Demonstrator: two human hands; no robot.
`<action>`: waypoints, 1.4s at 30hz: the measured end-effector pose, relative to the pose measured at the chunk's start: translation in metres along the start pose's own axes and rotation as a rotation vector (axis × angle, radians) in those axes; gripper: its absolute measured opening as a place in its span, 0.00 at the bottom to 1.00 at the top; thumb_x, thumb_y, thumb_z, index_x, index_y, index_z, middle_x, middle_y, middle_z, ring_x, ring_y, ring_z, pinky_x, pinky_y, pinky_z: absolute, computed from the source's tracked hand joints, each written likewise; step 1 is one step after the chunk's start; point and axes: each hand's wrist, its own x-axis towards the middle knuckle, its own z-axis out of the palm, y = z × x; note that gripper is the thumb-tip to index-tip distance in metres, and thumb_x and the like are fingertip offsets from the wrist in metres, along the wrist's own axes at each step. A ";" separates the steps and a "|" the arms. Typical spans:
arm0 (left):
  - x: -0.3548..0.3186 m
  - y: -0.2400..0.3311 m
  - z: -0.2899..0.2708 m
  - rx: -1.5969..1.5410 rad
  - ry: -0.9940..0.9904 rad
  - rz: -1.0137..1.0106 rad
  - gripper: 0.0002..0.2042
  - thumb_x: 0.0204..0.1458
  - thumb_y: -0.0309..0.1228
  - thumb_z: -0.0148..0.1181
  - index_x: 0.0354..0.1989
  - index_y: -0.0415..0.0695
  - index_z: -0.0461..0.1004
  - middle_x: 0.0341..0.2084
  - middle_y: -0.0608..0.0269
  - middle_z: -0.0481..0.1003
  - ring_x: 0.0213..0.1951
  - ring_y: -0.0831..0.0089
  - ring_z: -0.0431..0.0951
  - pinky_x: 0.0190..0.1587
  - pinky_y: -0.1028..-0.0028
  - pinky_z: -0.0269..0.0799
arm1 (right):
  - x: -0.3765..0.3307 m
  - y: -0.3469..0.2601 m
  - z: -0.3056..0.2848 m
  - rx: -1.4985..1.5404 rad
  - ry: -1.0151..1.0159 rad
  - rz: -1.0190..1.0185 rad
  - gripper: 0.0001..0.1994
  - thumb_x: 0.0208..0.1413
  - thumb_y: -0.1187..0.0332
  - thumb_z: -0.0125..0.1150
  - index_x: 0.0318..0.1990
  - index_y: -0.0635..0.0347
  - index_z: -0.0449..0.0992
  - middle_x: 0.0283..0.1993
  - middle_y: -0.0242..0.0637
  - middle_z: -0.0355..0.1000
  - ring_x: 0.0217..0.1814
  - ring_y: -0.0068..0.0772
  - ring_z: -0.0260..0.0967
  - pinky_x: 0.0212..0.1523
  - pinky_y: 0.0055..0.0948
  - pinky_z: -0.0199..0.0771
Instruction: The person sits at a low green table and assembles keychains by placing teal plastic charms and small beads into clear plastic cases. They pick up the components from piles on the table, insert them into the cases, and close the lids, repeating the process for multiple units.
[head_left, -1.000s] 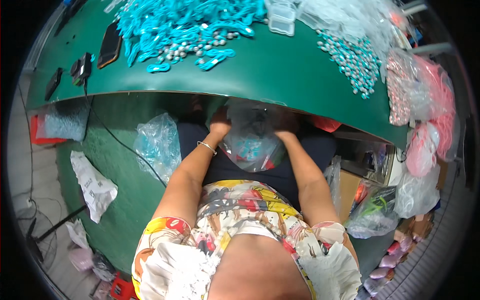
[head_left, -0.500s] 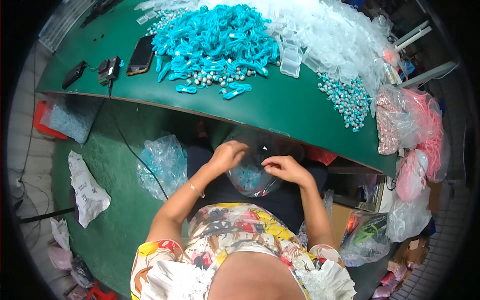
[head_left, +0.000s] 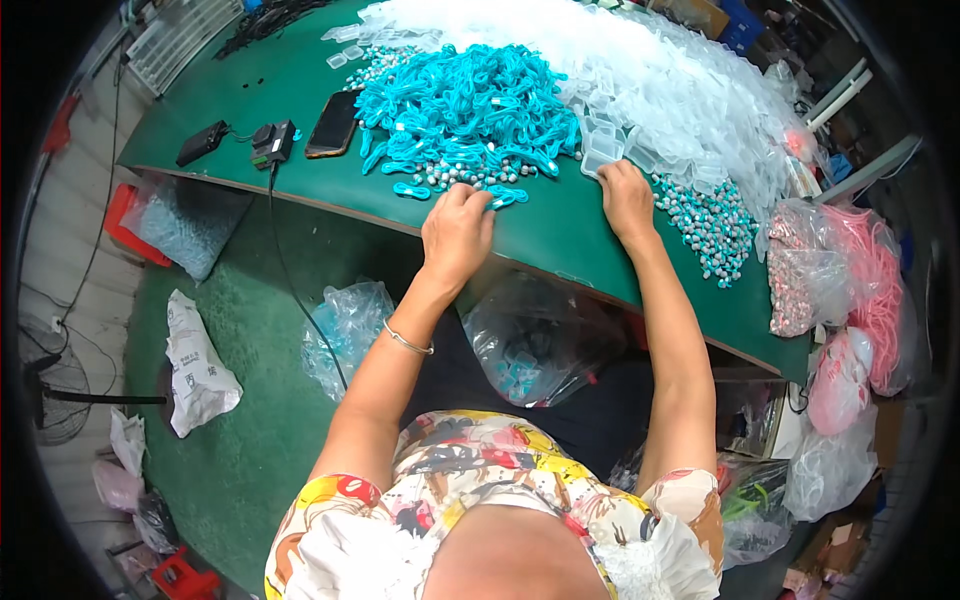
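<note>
Head view: left hand (head_left: 458, 235) at teal bundle (head_left: 511, 195), right hand (head_left: 628, 202) at clear box (head_left: 602, 146); both curled, grip unclear. Bundle, box on bench (head_left: 560, 232) near person, probably for easy reach.

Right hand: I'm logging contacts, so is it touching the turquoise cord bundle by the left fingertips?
Apart. The head view shows bare green tabletop between the right hand and that turquoise cord bundle.
</note>
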 end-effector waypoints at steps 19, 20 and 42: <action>0.012 -0.020 -0.006 0.053 -0.137 -0.026 0.08 0.49 0.24 0.62 0.39 0.46 0.79 0.32 0.58 0.76 0.36 0.55 0.78 0.36 0.60 0.73 | -0.088 -0.061 -0.079 0.262 -0.063 -0.042 0.05 0.49 0.77 0.63 0.34 0.59 0.76 0.34 0.38 0.71 0.38 0.43 0.70 0.39 0.39 0.69; 0.012 -0.020 -0.006 0.062 -0.143 -0.017 0.08 0.49 0.24 0.62 0.38 0.46 0.78 0.33 0.58 0.75 0.36 0.55 0.78 0.36 0.60 0.73 | -0.088 -0.061 -0.079 0.268 -0.065 -0.049 0.05 0.48 0.77 0.64 0.34 0.59 0.76 0.34 0.38 0.71 0.39 0.43 0.70 0.39 0.39 0.69; 0.015 -0.009 -0.004 -0.154 -0.062 0.067 0.08 0.50 0.19 0.60 0.38 0.41 0.77 0.34 0.54 0.76 0.33 0.55 0.79 0.35 0.62 0.74 | -0.042 0.046 -0.055 -0.440 -0.085 0.259 0.06 0.50 0.68 0.64 0.37 0.50 0.80 0.37 0.32 0.75 0.43 0.39 0.71 0.46 0.47 0.60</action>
